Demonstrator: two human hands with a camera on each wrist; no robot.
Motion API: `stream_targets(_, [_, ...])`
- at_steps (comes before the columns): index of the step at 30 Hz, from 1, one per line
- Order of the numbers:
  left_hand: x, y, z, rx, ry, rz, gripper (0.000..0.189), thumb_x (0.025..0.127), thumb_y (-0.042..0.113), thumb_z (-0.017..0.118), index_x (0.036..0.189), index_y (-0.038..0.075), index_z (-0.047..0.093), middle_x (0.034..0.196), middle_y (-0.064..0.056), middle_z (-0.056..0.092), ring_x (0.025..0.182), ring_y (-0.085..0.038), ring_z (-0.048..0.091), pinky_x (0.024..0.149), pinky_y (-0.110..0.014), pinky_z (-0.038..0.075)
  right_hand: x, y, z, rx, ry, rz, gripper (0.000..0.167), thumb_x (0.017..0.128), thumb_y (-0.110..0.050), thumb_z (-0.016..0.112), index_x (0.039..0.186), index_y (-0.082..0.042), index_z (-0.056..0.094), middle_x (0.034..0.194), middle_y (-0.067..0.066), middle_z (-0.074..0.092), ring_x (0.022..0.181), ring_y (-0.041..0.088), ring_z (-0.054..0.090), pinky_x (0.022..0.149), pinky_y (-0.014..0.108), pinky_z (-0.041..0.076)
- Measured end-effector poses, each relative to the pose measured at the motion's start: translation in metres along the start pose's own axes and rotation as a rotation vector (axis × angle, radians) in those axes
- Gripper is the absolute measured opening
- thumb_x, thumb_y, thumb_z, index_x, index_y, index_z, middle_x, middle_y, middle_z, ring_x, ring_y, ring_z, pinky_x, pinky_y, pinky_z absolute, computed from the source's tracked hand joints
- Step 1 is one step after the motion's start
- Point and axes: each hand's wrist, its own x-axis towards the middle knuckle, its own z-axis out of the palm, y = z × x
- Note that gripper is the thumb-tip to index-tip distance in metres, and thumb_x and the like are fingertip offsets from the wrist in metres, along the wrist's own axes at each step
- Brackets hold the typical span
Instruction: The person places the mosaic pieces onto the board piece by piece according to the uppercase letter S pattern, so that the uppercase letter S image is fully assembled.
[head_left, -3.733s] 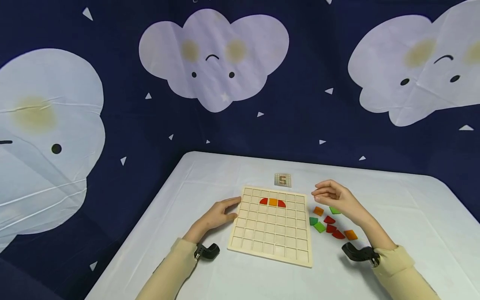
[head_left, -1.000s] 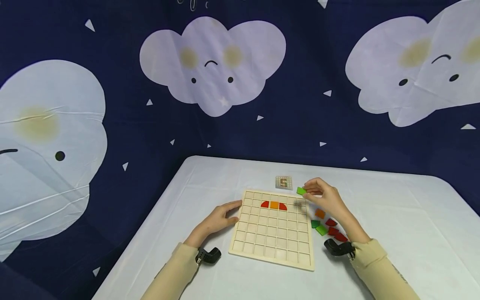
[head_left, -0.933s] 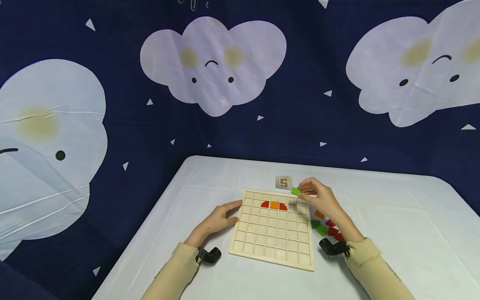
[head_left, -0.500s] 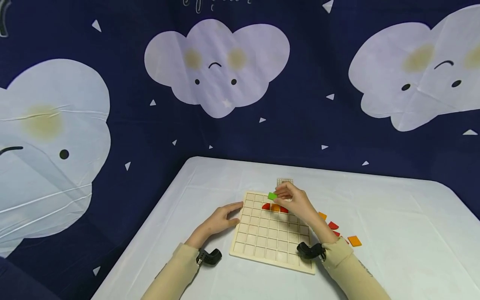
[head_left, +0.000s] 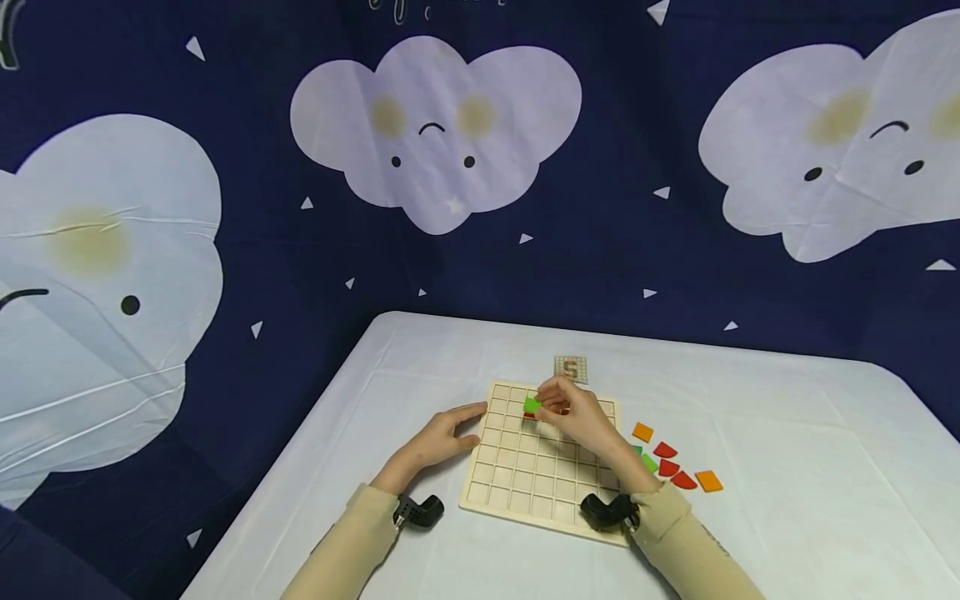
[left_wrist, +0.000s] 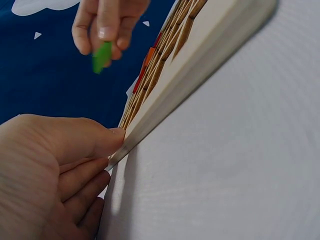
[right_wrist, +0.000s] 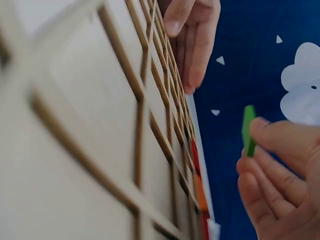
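Now RH (head_left: 581, 419) pinching 1 grn tile (head_left: 532, 405), LH (head_left: 437, 437) relaxed against board (head_left: 517, 477), 3 loose reds (head_left: 668, 468)

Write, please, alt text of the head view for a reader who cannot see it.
A person's right hand holds a green piece in its grip above a gridded board, while the left hand touches the board's edge. Loose pieces lie on the white table right of the board; a card lies beyond it.

1 brd (head_left: 521, 487), 1 card (head_left: 571, 369), 5 red pcs (head_left: 683, 481), 3 orng (head_left: 708, 482), 3 grn (head_left: 532, 405)
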Motion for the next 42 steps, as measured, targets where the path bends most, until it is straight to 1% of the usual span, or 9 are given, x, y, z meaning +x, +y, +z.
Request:
stream_targets(3, [0.001,0.001,0.0,0.003,-0.001,0.007,0.054,0.088,0.007,0.062,0.139,-0.002,0.044,0.143,-0.013,0.043,0.133,-0.028,0.035,0.11,-0.041,0.028,-0.003,0.007,0.004,-0.029,-0.049,-0.011,0.029,0.086,-0.011,0.07,0.111,-0.005,0.057,0.105,0.004,0.065,0.09,0.019,0.063,0.077,0.03,0.054])
stream_targets(6, [0.002,0.002,-0.001,-0.001,0.0,0.019,0.054,0.088,0.006,0.062,0.139,-0.002,0.043,0.143,-0.013,0.043,0.133,-0.028,0.035,0.11,-0.042,0.028,-0.005,0.012,0.007,-0.061,-0.075,-0.021,0.026,0.086,-0.011,0.07,0.109,-0.009,0.057,0.105,0.002,0.065,0.091,0.019,0.063,0.077,0.03,0.054])
stream_targets(10, [0.003,0.002,-0.002,0.001,-0.004,0.023,0.055,0.088,0.006,0.062,0.139,-0.002,0.043,0.143,-0.013,0.043,0.134,-0.028,0.035,0.11,-0.041,0.028,-0.005,0.014,0.009,-0.109,-0.069,-0.027,0.025,0.085,-0.01,0.07,0.107,-0.012,0.059,0.102,-0.001,0.064,0.091,0.018,0.062,0.078,0.03,0.054])
stream_targets(17, [0.003,0.001,-0.003,0.01,-0.001,0.022,0.054,0.088,0.006,0.062,0.139,-0.002,0.044,0.142,-0.014,0.043,0.134,-0.028,0.035,0.11,-0.042,0.027,-0.003,0.014,0.012,-0.218,-0.063,-0.073,0.024,0.084,-0.008,0.071,0.106,-0.009,0.061,0.098,0.0,0.064,0.091,0.018,0.062,0.079,0.031,0.053])
stream_targets(26, [0.003,-0.001,-0.001,-0.004,0.0,0.022,0.054,0.088,0.006,0.062,0.138,-0.002,0.044,0.142,-0.014,0.043,0.133,-0.029,0.035,0.11,-0.042,0.028,-0.005,0.015,0.012,-0.242,-0.065,-0.082,0.024,0.083,-0.009,0.072,0.105,-0.01,0.062,0.096,0.0,0.065,0.089,0.017,0.062,0.078,0.032,0.054])
stream_targets(32, [0.002,-0.001,-0.001,-0.003,0.0,0.029,0.054,0.088,0.005,0.063,0.138,-0.002,0.045,0.142,-0.014,0.044,0.133,-0.029,0.035,0.11,-0.043,0.028,-0.006,0.014,0.013,-0.227,-0.077,-0.088,0.027,0.082,-0.01,0.074,0.106,-0.008,0.061,0.098,0.004,0.066,0.091,0.021,0.063,0.079,0.036,0.054])
stream_targets(36, [0.002,-0.001,-0.001,-0.001,0.0,0.025,0.054,0.088,0.005,0.063,0.138,-0.002,0.045,0.142,-0.014,0.044,0.133,-0.029,0.035,0.11,-0.043,0.028,-0.006,0.013,0.012,-0.204,-0.074,-0.074,0.026,0.083,-0.012,0.073,0.106,-0.008,0.061,0.098,0.004,0.066,0.091,0.022,0.063,0.079,0.036,0.054])
stream_targets(38, [0.001,0.0,-0.001,-0.002,-0.002,0.022,0.054,0.088,0.005,0.063,0.138,-0.002,0.044,0.142,-0.014,0.043,0.133,-0.029,0.035,0.11,-0.042,0.028,-0.005,0.01,0.01,-0.152,-0.051,-0.051,0.025,0.084,-0.013,0.073,0.106,-0.009,0.061,0.1,0.005,0.066,0.092,0.023,0.063,0.079,0.036,0.054])
stream_targets(42, [0.0,-0.001,0.0,-0.002,-0.002,0.016,0.055,0.088,0.005,0.063,0.139,-0.002,0.044,0.142,-0.014,0.043,0.134,-0.028,0.035,0.11,-0.042,0.028,-0.003,0.001,0.001,0.032,0.021,0.026,0.024,0.085,-0.018,0.072,0.107,-0.012,0.063,0.105,0.007,0.066,0.094,0.021,0.063,0.08,0.035,0.054])
